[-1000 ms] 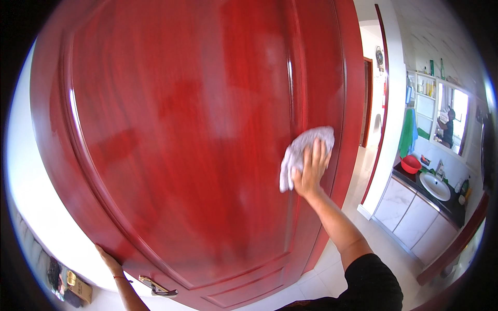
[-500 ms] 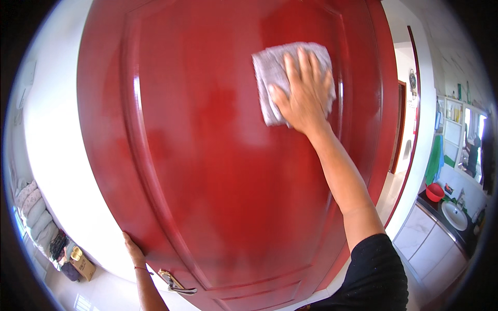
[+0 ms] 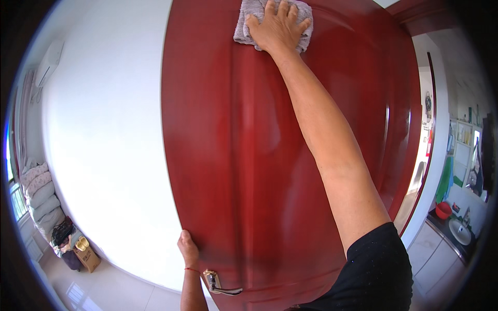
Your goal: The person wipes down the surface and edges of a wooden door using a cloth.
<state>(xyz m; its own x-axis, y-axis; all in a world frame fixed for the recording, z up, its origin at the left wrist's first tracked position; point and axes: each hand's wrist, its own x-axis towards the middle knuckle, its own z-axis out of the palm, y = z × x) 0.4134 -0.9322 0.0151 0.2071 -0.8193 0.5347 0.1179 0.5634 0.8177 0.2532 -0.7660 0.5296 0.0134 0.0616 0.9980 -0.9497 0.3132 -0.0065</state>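
A tall red panelled door [image 3: 207, 155] fills the middle of the view. High on its face, my right hand [image 3: 279, 30] presses a folded grey cloth [image 3: 241, 30] against the panel, its fingers spread and slightly bent over the fabric. The cloth's top runs to the upper rim of the picture. Lower left, my left hand [image 3: 188, 250] grips the door's free edge, thumb up; its other fingers are hidden behind the edge. Just below and right of it is a metal lever handle [image 3: 224, 290] on a gold-coloured plate.
A white wall [image 3: 106, 155] stands left of the door. At the far left, folded bedding [image 3: 42, 194] is stacked near a cardboard box [image 3: 87, 259] with yellow slippers on it. To the right are a doorway, a washbasin [image 3: 459, 231] and a red bowl [image 3: 443, 210].
My right hand has slid the cloth up and somewhat left across the door. My view has shifted toward the left, showing more wall. My left hand still holds the door edge.
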